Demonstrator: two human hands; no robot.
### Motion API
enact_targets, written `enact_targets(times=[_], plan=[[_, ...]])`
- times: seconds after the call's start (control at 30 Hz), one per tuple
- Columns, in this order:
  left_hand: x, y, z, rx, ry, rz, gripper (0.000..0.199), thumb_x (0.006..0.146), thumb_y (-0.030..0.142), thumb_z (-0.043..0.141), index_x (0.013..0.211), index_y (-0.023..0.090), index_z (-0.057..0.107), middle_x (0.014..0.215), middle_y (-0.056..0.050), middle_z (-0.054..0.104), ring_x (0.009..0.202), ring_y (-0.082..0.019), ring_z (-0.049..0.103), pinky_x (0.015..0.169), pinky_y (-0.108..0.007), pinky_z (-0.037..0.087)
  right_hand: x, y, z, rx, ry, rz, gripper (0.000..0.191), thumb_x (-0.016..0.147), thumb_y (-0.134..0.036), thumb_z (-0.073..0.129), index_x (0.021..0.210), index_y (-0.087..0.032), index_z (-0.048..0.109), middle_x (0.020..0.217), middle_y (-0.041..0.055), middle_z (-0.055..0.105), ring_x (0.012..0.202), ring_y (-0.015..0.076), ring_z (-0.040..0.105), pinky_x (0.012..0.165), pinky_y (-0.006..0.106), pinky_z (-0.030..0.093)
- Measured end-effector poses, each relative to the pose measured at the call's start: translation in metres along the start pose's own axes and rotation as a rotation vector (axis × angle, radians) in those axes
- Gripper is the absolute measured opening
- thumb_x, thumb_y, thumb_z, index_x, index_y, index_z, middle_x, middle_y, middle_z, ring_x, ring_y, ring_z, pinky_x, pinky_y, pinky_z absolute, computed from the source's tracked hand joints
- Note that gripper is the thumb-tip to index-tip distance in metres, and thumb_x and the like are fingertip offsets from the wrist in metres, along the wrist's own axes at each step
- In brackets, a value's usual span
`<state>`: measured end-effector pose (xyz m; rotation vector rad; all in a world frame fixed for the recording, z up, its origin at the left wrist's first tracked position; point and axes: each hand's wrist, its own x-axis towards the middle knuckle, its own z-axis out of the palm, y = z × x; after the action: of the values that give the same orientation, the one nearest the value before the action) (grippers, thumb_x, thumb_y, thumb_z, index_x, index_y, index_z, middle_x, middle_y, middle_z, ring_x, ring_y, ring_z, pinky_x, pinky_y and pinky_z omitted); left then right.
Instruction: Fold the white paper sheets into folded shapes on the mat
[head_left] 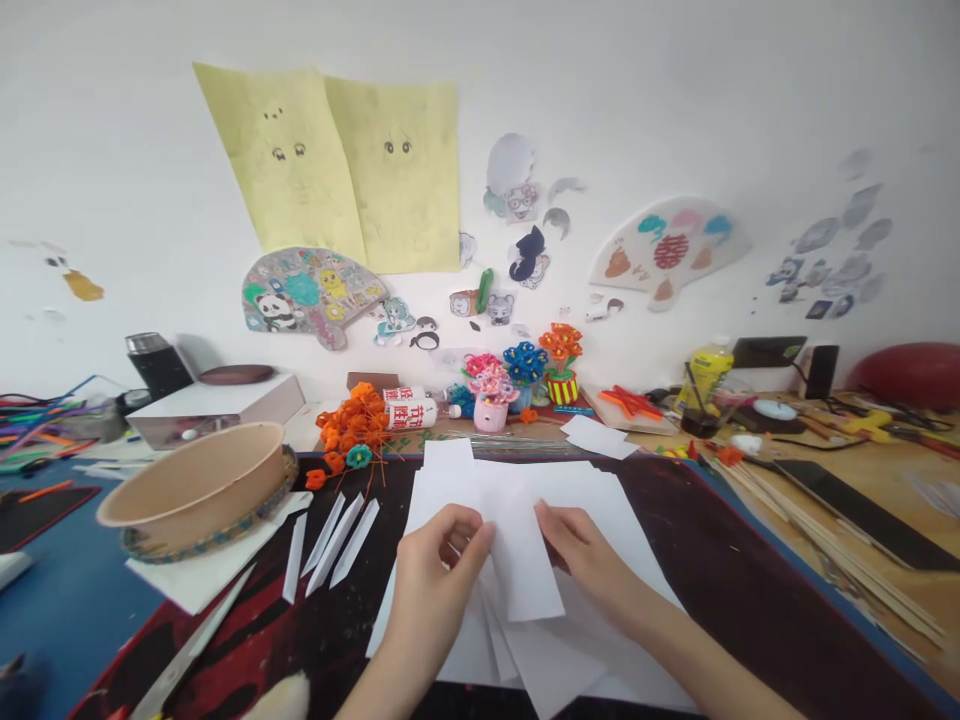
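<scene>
Head view: two bare hands, set apart, pinch a white paper strip [525,575] between them above a work desk, the left hand [439,565] at its left edge and the right hand [592,560] at its right. The strip lies directly between the hands, its long axis running away from the wearer at a slight slant, the near end angled toward the right side; with both hands touching it, neither is clearly the nearer. Beneath are white sheets [622,520], overlapping too closely to count, spread on a dark mat [720,580]. To the left on that mat lie four folded paper strips [355,543], lengthwise away from the wearer, near one peach-coloured bowl [191,475] and one pair of scissors [187,655]. Behind, two bottles with red lettering [411,413] rest beside a heap of orange flowers [352,420], too tangled to count. On the wall hang two yellow sheets [409,200] with drawn eyes and two decorated fan shapes [671,245].
</scene>
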<state>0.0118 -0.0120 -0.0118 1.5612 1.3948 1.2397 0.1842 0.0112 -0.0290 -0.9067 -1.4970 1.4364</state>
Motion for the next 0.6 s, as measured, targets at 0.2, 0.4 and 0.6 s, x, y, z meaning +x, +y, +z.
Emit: enact_targets(times=[0.2, 0.4, 0.6], plan=[[-0.0017, 0.0022, 0.0016, -0.04, 0.022, -0.019, 0.022, 0.079, 0.039, 0.06, 0.073, 0.017, 0.06, 0.063, 0.001, 0.057, 0.056, -0.013, 0.05, 0.051, -0.021, 0.038, 0.0035, 0.0057, -0.0041, -0.138, 0.003, -0.031, 0.05, 0.074, -0.054, 0.066, 0.052, -0.019, 0.038, 0.052, -0.0064, 0.032, 0.05, 0.0085, 0.032, 0.047, 0.022, 0.027], [-0.003, 0.0024, 0.0044, -0.086, -0.028, -0.065, 0.025, 0.081, 0.04, 0.057, 0.073, 0.016, 0.06, 0.061, 0.001, 0.055, 0.051, -0.01, 0.042, 0.046, -0.02, 0.032, -0.0006, 0.0091, 0.0023, -0.041, -0.107, 0.039, 0.036, 0.08, -0.049, 0.063, 0.071, -0.013, 0.062, 0.058, 0.0006, 0.057, 0.051, 0.012, 0.051, 0.051, 0.025, 0.041], [-0.0051, 0.0048, 0.0091, -0.024, -0.067, -0.062, 0.022, 0.078, 0.038, 0.06, 0.075, 0.016, 0.062, 0.068, -0.002, 0.062, 0.056, -0.012, 0.048, 0.049, -0.02, 0.034, -0.0003, 0.0002, 0.0018, -0.035, 0.044, -0.001, 0.037, 0.074, -0.049, 0.068, 0.064, -0.015, 0.059, 0.051, -0.0025, 0.052, 0.045, 0.0099, 0.048, 0.044, 0.022, 0.039]])
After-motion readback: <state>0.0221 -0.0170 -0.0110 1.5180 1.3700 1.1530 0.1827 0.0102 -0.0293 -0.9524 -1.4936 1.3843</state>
